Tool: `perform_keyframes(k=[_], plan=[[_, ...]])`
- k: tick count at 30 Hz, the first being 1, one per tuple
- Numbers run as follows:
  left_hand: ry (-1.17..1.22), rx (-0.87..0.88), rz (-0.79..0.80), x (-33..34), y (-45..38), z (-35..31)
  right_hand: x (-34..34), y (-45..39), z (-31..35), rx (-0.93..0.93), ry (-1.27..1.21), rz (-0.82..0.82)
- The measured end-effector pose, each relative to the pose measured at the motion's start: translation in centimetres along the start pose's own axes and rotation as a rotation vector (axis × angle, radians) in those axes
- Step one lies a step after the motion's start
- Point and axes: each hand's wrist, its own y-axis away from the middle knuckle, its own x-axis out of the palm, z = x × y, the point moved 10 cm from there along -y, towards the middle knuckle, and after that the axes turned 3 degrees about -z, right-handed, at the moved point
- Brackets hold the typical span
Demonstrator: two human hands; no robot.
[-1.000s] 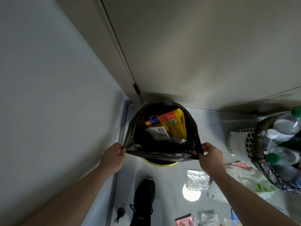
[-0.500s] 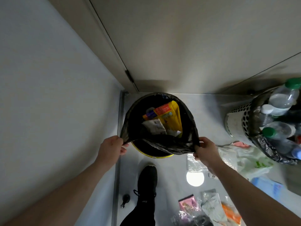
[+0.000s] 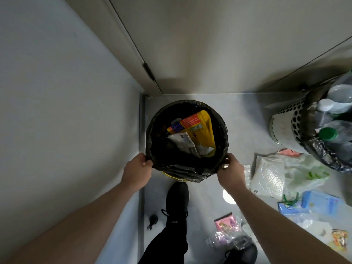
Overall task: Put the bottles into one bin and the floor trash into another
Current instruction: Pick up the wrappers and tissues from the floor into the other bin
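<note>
A round bin lined with a black bag (image 3: pixel 221 134) stands in the floor corner, and a yellow packet (image 3: pixel 204 130) and a white wrapper (image 3: pixel 183 142) lie inside. My left hand (image 3: pixel 138 170) pinches the bag's rim on the left. My right hand (image 3: pixel 231 171) grips the rim on the right. A white perforated bin (image 3: pixel 285 122) with a black liner stands at the right edge and holds several plastic bottles (image 3: pixel 337 133). Floor trash lies to the right: a clear plastic bag (image 3: pixel 270 178), blue packs (image 3: pixel 320 201) and a pink packet (image 3: pixel 225 223).
A wall rises on the left and a door with a hinge (image 3: pixel 148 71) closes the far side. My black shoe (image 3: pixel 177 201) stands just behind the bin, and a small black doorstop (image 3: pixel 152 221) sits by the left wall.
The bag's rim has dropped and spread wide around the bin's top, and both hands followed it down. The view has tilted downward, showing more floor trash.
</note>
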Motion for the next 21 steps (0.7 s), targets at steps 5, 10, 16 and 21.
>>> perform_keyframes(k=[5, 10, 16, 21], plan=[[0.487, -0.237, 0.131, 2.2, 3.0, 0.0, 1.2, 3.8, -3.4, 0.425, -0.512, 0.166], [0.528, -0.171, 0.003, 1.5, 4.0, -0.8, 2.4, 5.8, -1.5, 0.474, -0.522, 0.216], [0.325, -0.101, -0.075, 0.3, 4.6, 1.6, 4.3, 5.5, 0.0, 0.220, 0.123, 0.194], [0.175, -0.127, -0.098, -0.1, 1.8, 4.0, 5.0, 4.6, -1.2, 0.306, -0.049, 0.158]])
